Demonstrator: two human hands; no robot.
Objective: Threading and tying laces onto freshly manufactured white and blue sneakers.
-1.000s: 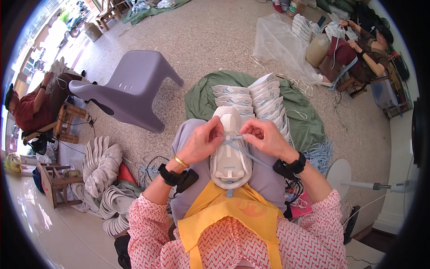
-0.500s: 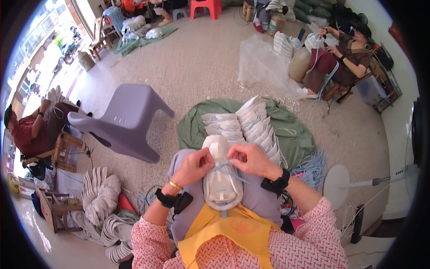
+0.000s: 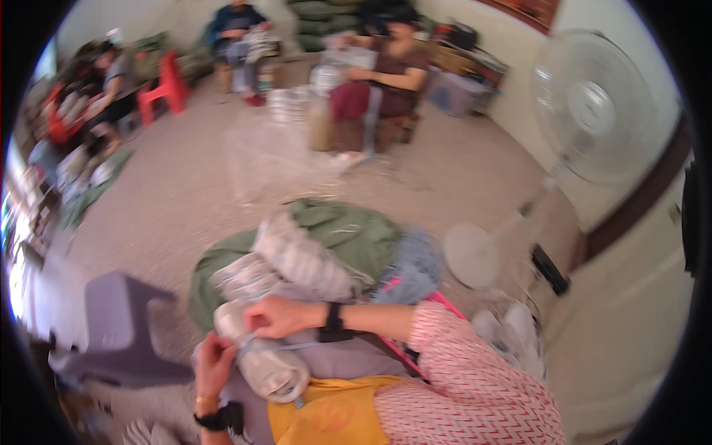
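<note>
A cream-white shoe (image 3: 271,369) lies on my lap, over grey trousers and against a yellow apron (image 3: 326,411). A pale blue lace (image 3: 252,344) crosses its top. My left hand (image 3: 215,363) is at the shoe's left side, its fingertips pinched on the lace. Above the shoe, my right hand (image 3: 282,317) is closed with thumb and finger pinched at the lace. Part of the lace trails right, under my right wrist. Blur hides how the lace crosses between my fingers.
Stacked white shoe pieces (image 3: 304,256) rest on green cloth (image 3: 356,226) ahead. Blue laces (image 3: 408,267) lie beside them. A purple-grey chair (image 3: 119,326) stands left, a pedestal fan (image 3: 589,107) right. Seated people (image 3: 393,70) work at the back; a red chair (image 3: 163,89) stands there.
The view has swung right, so the shoe and hands appear further left and lower, and the fan shows fully. Both hands remain pinched at the lace.
</note>
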